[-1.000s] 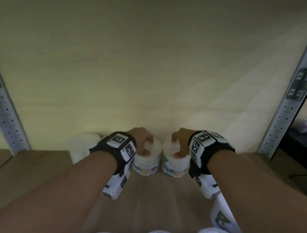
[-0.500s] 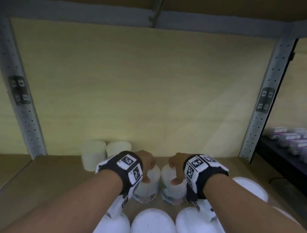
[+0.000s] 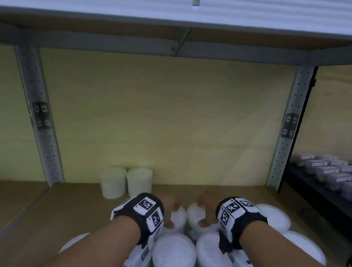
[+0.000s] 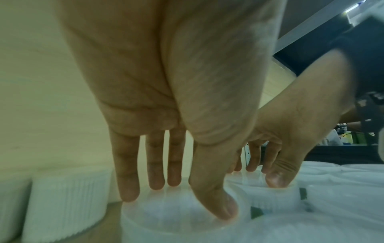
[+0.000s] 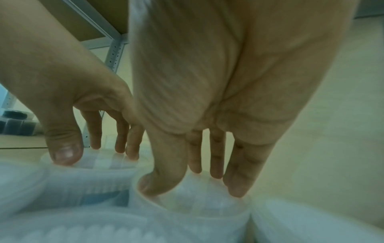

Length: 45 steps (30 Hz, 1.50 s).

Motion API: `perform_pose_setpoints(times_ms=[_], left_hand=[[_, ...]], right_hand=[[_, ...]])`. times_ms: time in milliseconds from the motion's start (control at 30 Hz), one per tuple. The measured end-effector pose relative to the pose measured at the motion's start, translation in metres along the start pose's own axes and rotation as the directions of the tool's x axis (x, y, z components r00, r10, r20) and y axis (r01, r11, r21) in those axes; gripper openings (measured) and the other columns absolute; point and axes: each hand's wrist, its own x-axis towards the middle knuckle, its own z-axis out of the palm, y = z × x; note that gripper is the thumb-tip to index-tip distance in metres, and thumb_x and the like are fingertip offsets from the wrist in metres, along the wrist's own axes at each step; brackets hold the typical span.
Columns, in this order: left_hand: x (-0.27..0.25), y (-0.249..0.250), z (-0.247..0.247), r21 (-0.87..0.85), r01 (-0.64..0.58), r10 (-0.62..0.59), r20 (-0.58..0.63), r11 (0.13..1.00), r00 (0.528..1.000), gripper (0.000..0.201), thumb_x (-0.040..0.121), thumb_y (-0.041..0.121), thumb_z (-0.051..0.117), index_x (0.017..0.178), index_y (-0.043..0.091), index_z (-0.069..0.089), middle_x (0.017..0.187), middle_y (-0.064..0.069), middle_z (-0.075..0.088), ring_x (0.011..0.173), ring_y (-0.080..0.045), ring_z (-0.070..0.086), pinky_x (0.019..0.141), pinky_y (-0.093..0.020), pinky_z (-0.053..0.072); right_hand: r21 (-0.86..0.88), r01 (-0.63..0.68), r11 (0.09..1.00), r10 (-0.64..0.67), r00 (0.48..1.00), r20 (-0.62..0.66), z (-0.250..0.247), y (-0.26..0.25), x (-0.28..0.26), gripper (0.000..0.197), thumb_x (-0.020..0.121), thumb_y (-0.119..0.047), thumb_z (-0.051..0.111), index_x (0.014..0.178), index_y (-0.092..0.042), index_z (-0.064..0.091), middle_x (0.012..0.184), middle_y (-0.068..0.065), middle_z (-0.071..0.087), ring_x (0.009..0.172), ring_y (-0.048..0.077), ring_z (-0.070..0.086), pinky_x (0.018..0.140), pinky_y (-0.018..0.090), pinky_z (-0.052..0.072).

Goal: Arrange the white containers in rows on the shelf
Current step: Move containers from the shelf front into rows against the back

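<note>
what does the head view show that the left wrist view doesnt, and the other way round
Only the head view: two pale containers standing side by side against the back panel, the rows of small boxes on the dark shelf to the right, and both wrist bands.

Only the left wrist view: the left hand from the palm side, fingertips and thumb on the rim of its container, and the ribbed side of a neighbouring white lid.

Both: each hand grips one white container from above, side by side.

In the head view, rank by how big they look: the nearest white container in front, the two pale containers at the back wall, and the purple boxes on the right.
1. Nearest white container, closeness enlarges it.
2. Two pale containers, alike.
3. Purple boxes, each smallest.
</note>
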Motion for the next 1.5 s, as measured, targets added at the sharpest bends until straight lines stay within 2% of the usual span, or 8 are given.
perform_pose_setpoints(times_ms=[133,367,533,667,733,833,1000,1500], left_hand=[[-0.005,0.005,0.001,0.01,0.028,-0.028,0.007,1.0,1.0,0.054,0.083,0.026,0.071,0.128,0.007,0.049,0.132,-0.011,0.051,0.115,-0.03,0.055,0.079,-0.031,0.04],[-0.009,0.005,-0.003,-0.026,0.038,-0.038,0.005,0.999,0.999,0.051,0.087,0.021,0.066,0.133,0.01,0.047,0.137,-0.01,0.049,0.121,-0.027,0.052,0.097,-0.032,0.045],[-0.009,-0.01,-0.015,-0.043,0.08,-0.08,-0.01,0.996,0.997,0.042,0.089,0.009,0.055,0.13,0.006,0.053,0.127,-0.01,0.056,0.119,-0.027,0.055,0.091,-0.029,0.046],[-0.007,-0.038,-0.022,-0.095,0.162,-0.165,-0.032,0.982,0.986,0.01,0.083,0.006,0.053,0.074,0.008,0.056,0.085,-0.008,0.052,0.091,-0.027,0.06,0.064,-0.025,0.041],[-0.007,-0.054,-0.025,-0.112,0.184,-0.191,-0.055,0.977,0.98,0.016,0.085,0.007,0.054,0.095,0.004,0.066,0.103,-0.01,0.062,0.103,-0.026,0.06,0.073,-0.026,0.047],[-0.009,-0.081,-0.032,-0.1,0.208,-0.216,-0.083,0.973,0.973,0.048,0.092,0.018,0.055,0.139,0.011,0.047,0.141,-0.006,0.048,0.128,-0.021,0.048,0.097,-0.023,0.041],[-0.01,-0.129,-0.038,-0.168,0.26,-0.281,-0.118,0.951,0.952,0.046,0.093,0.023,0.055,0.137,0.013,0.047,0.14,-0.006,0.048,0.124,-0.021,0.05,0.096,-0.023,0.04],[0.021,-0.22,-0.029,-0.203,0.35,-0.388,-0.193,0.914,0.901,0.049,0.093,0.035,0.056,0.135,0.014,0.045,0.137,-0.009,0.044,0.125,-0.025,0.046,0.102,-0.034,0.039]], right_hand=[[0.045,0.051,0.998,-0.053,0.997,0.053,-0.015,0.003,-0.031,0.098,0.025,-0.073,0.078,0.115,-0.051,0.044,0.123,-0.014,0.054,0.086,0.016,0.059,0.072,0.037,0.053],[0.049,0.102,0.994,-0.103,0.994,0.024,-0.106,-0.054,-0.216,0.056,0.091,-0.033,0.061,0.136,-0.004,0.046,0.14,0.014,0.046,0.127,0.029,0.05,0.105,0.035,0.042],[0.165,0.137,0.977,-0.132,0.99,-0.045,-0.118,-0.054,-0.216,0.053,0.091,-0.031,0.06,0.137,-0.007,0.047,0.141,0.009,0.049,0.126,0.026,0.051,0.105,0.034,0.043],[0.195,0.171,0.966,-0.151,0.982,-0.11,-0.128,-0.061,-0.203,0.04,0.092,-0.021,0.057,0.124,0.002,0.06,0.129,0.014,0.059,0.115,0.025,0.059,0.096,0.031,0.049],[0.226,0.188,0.956,-0.164,0.979,-0.119,-0.134,-0.068,-0.192,0.035,0.092,-0.019,0.056,0.115,0.005,0.064,0.122,0.018,0.063,0.099,0.022,0.06,0.081,0.03,0.048],[0.238,0.203,0.95,-0.177,0.976,-0.126,-0.143,-0.08,-0.177,0.037,0.093,-0.022,0.055,0.119,0.004,0.062,0.124,0.018,0.062,0.1,0.024,0.061,0.082,0.032,0.049],[0.244,0.267,0.932,-0.235,0.96,-0.152,-0.152,-0.109,-0.144,0.049,0.094,-0.018,0.055,0.139,-0.013,0.04,0.14,0.01,0.044,0.123,0.026,0.05,0.099,0.031,0.044],[0.13,0.342,0.931,-0.317,0.931,-0.179,-0.183,-0.198,-0.062,0.05,0.094,-0.037,0.055,0.135,-0.008,0.049,0.139,0.009,0.048,0.122,0.026,0.051,0.102,0.034,0.043]])
